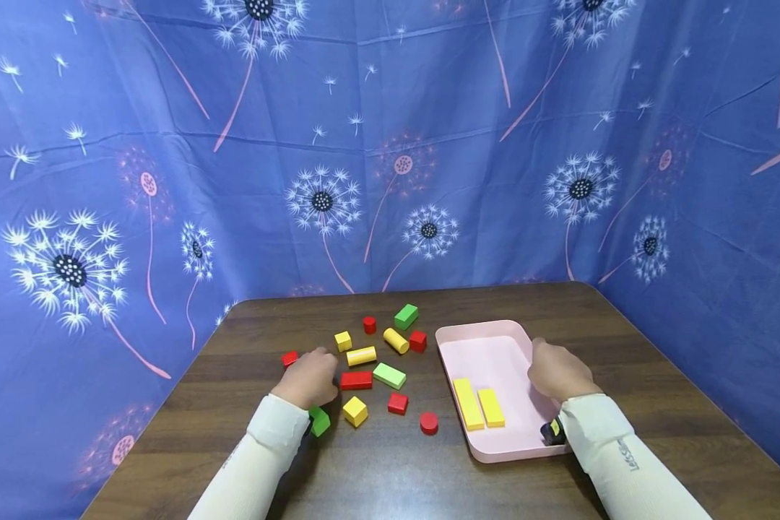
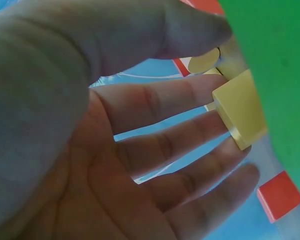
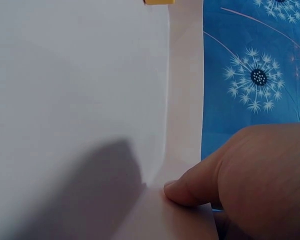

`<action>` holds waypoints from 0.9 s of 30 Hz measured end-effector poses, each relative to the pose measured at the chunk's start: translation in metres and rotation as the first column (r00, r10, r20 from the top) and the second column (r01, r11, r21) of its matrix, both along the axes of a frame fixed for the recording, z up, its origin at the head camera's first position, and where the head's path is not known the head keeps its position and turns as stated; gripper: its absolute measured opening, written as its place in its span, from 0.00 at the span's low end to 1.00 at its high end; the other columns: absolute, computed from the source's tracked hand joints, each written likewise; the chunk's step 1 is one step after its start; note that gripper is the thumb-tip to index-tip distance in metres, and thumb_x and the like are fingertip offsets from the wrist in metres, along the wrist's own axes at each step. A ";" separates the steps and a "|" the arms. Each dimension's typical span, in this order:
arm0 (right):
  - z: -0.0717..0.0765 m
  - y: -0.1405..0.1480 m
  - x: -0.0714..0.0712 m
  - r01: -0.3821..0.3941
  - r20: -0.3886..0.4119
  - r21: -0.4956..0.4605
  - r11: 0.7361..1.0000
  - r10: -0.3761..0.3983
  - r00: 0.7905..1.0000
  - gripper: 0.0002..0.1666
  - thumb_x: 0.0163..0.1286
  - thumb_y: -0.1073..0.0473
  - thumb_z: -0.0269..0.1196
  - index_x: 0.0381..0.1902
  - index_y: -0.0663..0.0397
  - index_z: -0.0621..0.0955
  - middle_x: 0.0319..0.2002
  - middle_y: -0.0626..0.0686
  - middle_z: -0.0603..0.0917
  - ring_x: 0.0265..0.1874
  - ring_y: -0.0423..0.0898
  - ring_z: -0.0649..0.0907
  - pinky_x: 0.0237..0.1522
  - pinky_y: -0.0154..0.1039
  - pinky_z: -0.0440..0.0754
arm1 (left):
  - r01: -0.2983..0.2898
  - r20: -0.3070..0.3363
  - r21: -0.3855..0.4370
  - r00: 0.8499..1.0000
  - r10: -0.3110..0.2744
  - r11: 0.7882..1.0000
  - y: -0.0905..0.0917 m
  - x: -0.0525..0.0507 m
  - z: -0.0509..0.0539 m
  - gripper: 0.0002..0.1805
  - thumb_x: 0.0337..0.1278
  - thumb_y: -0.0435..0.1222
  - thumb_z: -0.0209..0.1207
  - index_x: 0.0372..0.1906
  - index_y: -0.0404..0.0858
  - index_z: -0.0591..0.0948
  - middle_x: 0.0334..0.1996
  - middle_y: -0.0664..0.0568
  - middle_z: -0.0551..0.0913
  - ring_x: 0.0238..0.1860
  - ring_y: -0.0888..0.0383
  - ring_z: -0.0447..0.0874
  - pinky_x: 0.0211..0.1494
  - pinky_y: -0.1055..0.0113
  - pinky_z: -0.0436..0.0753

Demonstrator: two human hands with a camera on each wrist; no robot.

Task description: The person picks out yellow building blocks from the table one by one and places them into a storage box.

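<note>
In the head view my left hand [image 1: 308, 379] is low over the blocks at the left. Its fingers are nearly straight in the left wrist view, their tips behind a yellow block [image 2: 242, 110]; whether they touch it I cannot tell. The thumb is apart from that block. A green block [image 1: 319, 421] lies by the left wrist and looms large in the left wrist view. My right hand [image 1: 562, 372] grips the pink tray [image 1: 510, 451] by its right wall, thumb inside near a corner, other fingers mostly hidden outside. Two long yellow blocks [image 1: 469, 404] lie in the tray.
Between left hand and tray lie a red block [image 1: 356, 380], a light green block [image 1: 389, 375], a yellow cube [image 1: 355, 412], a red disc [image 1: 429, 423] and two yellow cylinders [image 1: 362, 355]. A green block [image 1: 406, 316] lies farther back. Blue curtain [image 1: 377, 238] surrounds the table.
</note>
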State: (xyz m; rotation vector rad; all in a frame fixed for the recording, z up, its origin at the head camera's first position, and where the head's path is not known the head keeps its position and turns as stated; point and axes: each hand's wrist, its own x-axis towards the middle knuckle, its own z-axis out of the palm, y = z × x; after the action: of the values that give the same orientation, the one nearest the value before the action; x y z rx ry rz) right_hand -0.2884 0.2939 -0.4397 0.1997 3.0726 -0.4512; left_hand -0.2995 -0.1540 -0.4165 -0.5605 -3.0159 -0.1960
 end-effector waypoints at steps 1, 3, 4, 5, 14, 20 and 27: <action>0.000 0.000 0.000 0.002 0.006 -0.001 1.000 -0.002 1.000 0.31 0.70 0.64 0.55 0.67 0.75 0.67 0.53 0.75 0.82 0.42 0.65 0.85 0.39 0.67 0.82 | 0.002 0.004 0.009 1.000 -0.002 1.000 0.000 0.001 0.000 0.06 0.46 0.27 0.71 0.32 0.36 0.86 0.41 0.43 0.83 0.30 0.52 0.76 0.34 0.57 0.79; -0.002 0.000 0.001 0.007 0.014 -0.002 1.000 -0.007 1.000 0.31 0.70 0.64 0.55 0.68 0.75 0.66 0.54 0.75 0.82 0.42 0.66 0.85 0.40 0.68 0.82 | 0.005 0.012 0.016 1.000 -0.005 1.000 0.000 0.002 -0.002 0.06 0.47 0.26 0.70 0.32 0.36 0.86 0.40 0.43 0.83 0.29 0.53 0.76 0.35 0.58 0.79; -0.002 0.000 0.002 0.009 0.019 -0.002 1.000 -0.009 1.000 0.31 0.70 0.64 0.55 0.68 0.75 0.66 0.54 0.75 0.81 0.43 0.66 0.85 0.40 0.69 0.81 | 0.009 0.011 0.015 1.000 -0.009 1.000 0.001 0.003 -0.002 0.06 0.47 0.26 0.70 0.32 0.36 0.87 0.39 0.43 0.83 0.29 0.53 0.76 0.36 0.58 0.79; -0.003 0.000 0.002 0.012 0.021 -0.001 1.000 -0.012 1.000 0.32 0.70 0.64 0.55 0.68 0.75 0.66 0.55 0.75 0.81 0.43 0.67 0.85 0.40 0.69 0.81 | 0.012 0.011 0.013 1.000 -0.012 1.000 0.001 0.004 -0.002 0.06 0.47 0.26 0.70 0.32 0.35 0.87 0.39 0.44 0.83 0.30 0.53 0.76 0.36 0.58 0.80; -0.001 0.000 0.004 0.015 0.011 0.001 1.000 -0.015 1.000 0.32 0.70 0.64 0.56 0.69 0.75 0.66 0.54 0.75 0.81 0.43 0.67 0.85 0.40 0.69 0.81 | 0.035 -0.040 -0.017 0.999 -0.036 0.999 0.002 0.002 -0.007 0.08 0.51 0.20 0.65 0.30 0.35 0.85 0.31 0.44 0.82 0.30 0.53 0.79 0.38 0.56 0.83; 0.000 0.000 0.005 0.002 0.017 -0.003 1.000 -0.002 1.000 0.32 0.70 0.64 0.55 0.69 0.75 0.66 0.55 0.75 0.82 0.43 0.66 0.86 0.40 0.68 0.82 | 0.033 -0.001 -0.025 0.999 -0.033 0.999 0.000 -0.002 -0.013 0.08 0.54 0.20 0.65 0.32 0.35 0.85 0.30 0.43 0.82 0.30 0.55 0.75 0.37 0.58 0.82; 0.002 0.000 0.004 0.002 -0.003 0.000 1.000 -0.002 1.000 0.31 0.71 0.63 0.54 0.68 0.74 0.67 0.55 0.74 0.82 0.43 0.66 0.85 0.40 0.68 0.82 | 0.036 -0.015 -0.022 0.999 -0.036 0.999 0.000 -0.006 -0.012 0.08 0.55 0.20 0.64 0.32 0.35 0.85 0.31 0.43 0.84 0.30 0.53 0.79 0.38 0.57 0.83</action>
State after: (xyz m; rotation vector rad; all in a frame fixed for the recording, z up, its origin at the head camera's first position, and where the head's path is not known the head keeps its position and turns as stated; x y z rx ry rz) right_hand -0.2849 0.2940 -0.4382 0.2030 3.0756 -0.4520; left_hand -0.3052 -0.1543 -0.4282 -0.6155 -2.9983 -0.1600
